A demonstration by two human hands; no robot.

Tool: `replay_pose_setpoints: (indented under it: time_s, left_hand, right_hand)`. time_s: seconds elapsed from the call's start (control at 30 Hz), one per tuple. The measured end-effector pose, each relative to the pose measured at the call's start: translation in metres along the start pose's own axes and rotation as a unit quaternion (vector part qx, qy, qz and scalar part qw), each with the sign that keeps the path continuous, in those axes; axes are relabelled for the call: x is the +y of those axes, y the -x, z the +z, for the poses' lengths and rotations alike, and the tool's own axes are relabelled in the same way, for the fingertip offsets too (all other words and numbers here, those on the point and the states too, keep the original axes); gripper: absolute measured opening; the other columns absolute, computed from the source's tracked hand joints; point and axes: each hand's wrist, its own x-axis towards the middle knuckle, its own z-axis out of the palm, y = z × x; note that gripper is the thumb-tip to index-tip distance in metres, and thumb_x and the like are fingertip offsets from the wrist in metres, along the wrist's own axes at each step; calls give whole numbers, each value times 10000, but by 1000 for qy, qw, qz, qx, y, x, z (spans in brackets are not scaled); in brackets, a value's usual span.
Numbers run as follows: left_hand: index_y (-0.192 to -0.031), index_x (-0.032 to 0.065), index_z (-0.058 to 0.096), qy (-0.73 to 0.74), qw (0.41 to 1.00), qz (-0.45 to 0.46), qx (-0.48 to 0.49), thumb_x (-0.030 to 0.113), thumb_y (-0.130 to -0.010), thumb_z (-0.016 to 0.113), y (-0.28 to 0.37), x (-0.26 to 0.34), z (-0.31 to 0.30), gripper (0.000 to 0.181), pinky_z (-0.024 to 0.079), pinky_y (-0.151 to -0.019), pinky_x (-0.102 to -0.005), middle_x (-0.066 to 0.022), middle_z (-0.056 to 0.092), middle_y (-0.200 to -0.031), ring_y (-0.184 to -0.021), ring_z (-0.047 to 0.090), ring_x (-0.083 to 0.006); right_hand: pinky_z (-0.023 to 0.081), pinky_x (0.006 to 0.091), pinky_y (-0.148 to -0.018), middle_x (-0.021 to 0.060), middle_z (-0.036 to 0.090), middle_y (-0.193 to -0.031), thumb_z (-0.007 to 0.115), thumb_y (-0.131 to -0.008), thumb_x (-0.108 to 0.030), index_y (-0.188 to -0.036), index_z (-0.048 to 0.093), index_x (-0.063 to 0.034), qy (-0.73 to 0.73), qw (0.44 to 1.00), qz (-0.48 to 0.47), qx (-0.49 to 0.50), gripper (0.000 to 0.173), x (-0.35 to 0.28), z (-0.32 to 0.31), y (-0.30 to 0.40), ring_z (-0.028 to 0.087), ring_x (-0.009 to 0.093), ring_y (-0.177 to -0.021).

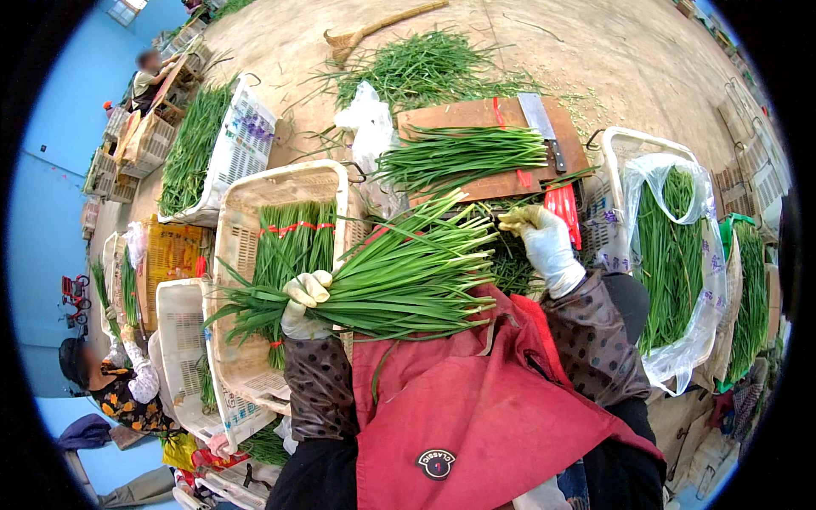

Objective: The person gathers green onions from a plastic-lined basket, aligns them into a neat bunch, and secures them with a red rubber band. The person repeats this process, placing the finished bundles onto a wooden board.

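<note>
My left hand (307, 299), in a pale glove, grips a loose bunch of garlic chives (408, 274) near its leafy end. The bunch lies over my red apron (446, 408), its pale stem ends fanned out to the right. Just right of those stems is my right hand (542, 239), gloved too, with its fingers bent together; whether anything thin is pinched there cannot be made out. Ahead, another bunch of chives (472, 153) rests on a wooden board (440, 116). A cleaver (539, 118) lies at that bunch's right end, and red ties (563, 210) hang below it.
At left, a white plastic crate (280, 175) holds chives bound with red bands. Bagged chives (666, 274) fill a crate on the right. Loose greens (421, 67) and a broom (382, 25) lie on the floor. Two people (131, 395) (145, 80) work at left.
</note>
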Motion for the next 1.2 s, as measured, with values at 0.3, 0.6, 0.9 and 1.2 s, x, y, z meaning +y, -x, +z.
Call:
replay_pose_setpoints:
  time_s: [0.3, 0.6, 0.9, 1.2]
  left_hand:
    - [-719, 33, 637, -50, 996, 4, -69, 198, -858, 666, -7, 3, -5, 217, 384, -981, -465, -134, 657, -847, -1018, 550, -274]
    - [-665, 69, 626, -52, 996, -23, -70, 141, -830, 663, -10, 6, -6, 184, 264, -1099, -550, -95, 662, -831, -1024, 556, -246]
    - [-769, 56, 590, -16, 1000, -2, 12, 159, -874, 624, 4, -1, 1, 151, 307, -1054, -516, -115, 620, -885, -1010, 519, -252]
    - [-926, 42, 563, -2, 998, -2, 64, 179, -942, 523, 23, -5, 2, 144, 356, -1051, -549, -133, 581, -1035, -1189, 465, -298]
  right_hand:
    - [492, 449, -787, 186, 680, -895, 471, -887, -559, -953, 722, -111, 409, 888, -19, -209, 518, -26, 39, -47, 639, 367, -883]
    - [506, 436, -726, 157, 675, -797, 621, -804, -413, -828, 713, -92, 468, 871, -6, -151, 335, -5, 55, -48, 654, 342, -804]
    - [526, 446, -707, 166, 681, -789, 614, -766, -232, -822, 720, -88, 601, 774, 87, -178, 187, 77, -56, -12, 671, 342, -767]
    - [514, 370, -719, 159, 665, -818, 669, -833, -185, -878, 710, -40, 145, 985, 24, -85, 158, 13, -29, 60, 651, 306, -777]
